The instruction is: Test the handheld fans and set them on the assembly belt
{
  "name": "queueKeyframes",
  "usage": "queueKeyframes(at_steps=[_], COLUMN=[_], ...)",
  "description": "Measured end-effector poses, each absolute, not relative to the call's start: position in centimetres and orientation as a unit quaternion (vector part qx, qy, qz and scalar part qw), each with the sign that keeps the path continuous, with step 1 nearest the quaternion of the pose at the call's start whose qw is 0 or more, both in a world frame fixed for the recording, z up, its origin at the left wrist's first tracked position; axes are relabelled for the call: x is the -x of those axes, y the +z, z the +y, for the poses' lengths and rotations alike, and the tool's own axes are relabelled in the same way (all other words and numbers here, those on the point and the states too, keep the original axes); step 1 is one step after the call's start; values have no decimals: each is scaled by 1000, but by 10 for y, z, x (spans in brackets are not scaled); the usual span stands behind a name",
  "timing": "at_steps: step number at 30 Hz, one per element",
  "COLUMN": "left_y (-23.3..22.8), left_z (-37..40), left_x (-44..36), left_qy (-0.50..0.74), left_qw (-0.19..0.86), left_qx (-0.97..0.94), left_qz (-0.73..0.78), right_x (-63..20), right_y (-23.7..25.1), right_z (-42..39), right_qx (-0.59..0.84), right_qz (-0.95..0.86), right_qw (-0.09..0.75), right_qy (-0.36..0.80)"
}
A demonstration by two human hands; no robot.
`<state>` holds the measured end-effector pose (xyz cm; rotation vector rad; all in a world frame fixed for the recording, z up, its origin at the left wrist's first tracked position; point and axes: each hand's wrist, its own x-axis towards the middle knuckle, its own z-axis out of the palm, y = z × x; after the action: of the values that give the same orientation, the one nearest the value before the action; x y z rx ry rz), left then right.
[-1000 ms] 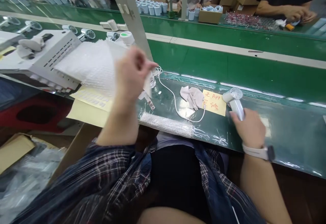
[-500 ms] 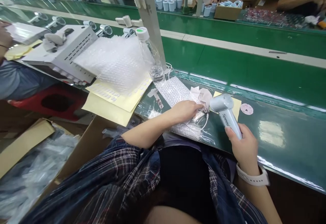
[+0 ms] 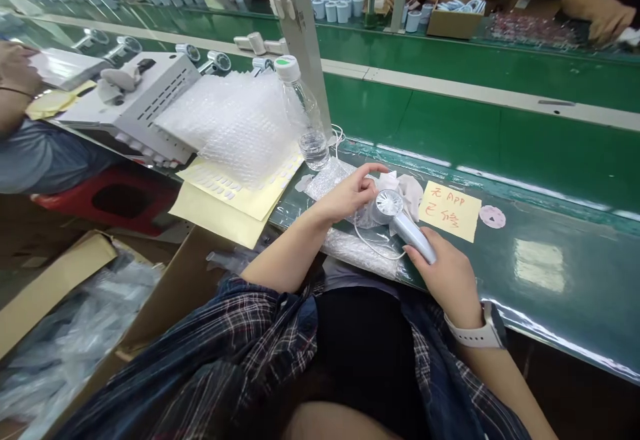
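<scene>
My right hand (image 3: 445, 270) is closed around the handle of a light blue handheld fan (image 3: 411, 230). The fan's round head, with radial blades or ribs, faces up towards me and tilts to the left. Just left of that head is my left hand (image 3: 353, 195), its index finger stretched out and the other fingers loosely bent; no object shows in it. A crumpled pale cloth (image 3: 411, 193) lies behind the fan head. Below both hands, a thin white cable (image 3: 373, 251) curves over bubble wrap (image 3: 363, 253) on the green bench.
A water bottle (image 3: 313, 133) stands by the post, beside bubble-wrap sheets (image 3: 240, 127) and yellow label sheets (image 3: 225, 217). A handwritten yellow note (image 3: 450, 212) and a pink disc (image 3: 493, 217) lie right. An open carton (image 3: 155, 300) is low left. Co-workers sit across the belt and left.
The fan has moved left and down, and its head has turned so the bladed face shows. My left hand has lifted off the cloth and shifted left. The yellow note is now uncovered.
</scene>
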<state>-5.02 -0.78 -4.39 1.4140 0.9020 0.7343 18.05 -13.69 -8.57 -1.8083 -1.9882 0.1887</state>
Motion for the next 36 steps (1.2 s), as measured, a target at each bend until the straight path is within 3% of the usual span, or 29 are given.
queueKeyframes(at_steps=[5,9,16,23,29,36], left_y=[-15,0,10,20,45,51], left_z=[-31,-35,-36,-39,-58,-66], left_x=[51,50,51,45,38,31], left_qy=[293,310,241,196,127,98], left_qw=[339,298,183,165,139,104], left_qx=[-795,-813,-857,-879,-908,-940], left_qz=[409,393,417,402,375,309], right_x=[-187,-190,-178,-176,-174,-174], right_y=[-65,-47,-36,-28,-21,-31], right_z=[-141,-138,-144,-146,-148,-152], right_qx=[576,576,541,511,549,517], right_qz=[-786,-762,-776,-800,-778,-800], right_qw=[201,247,228,219,304,297], right_qy=[-97,-159,-231,-225,43,-67])
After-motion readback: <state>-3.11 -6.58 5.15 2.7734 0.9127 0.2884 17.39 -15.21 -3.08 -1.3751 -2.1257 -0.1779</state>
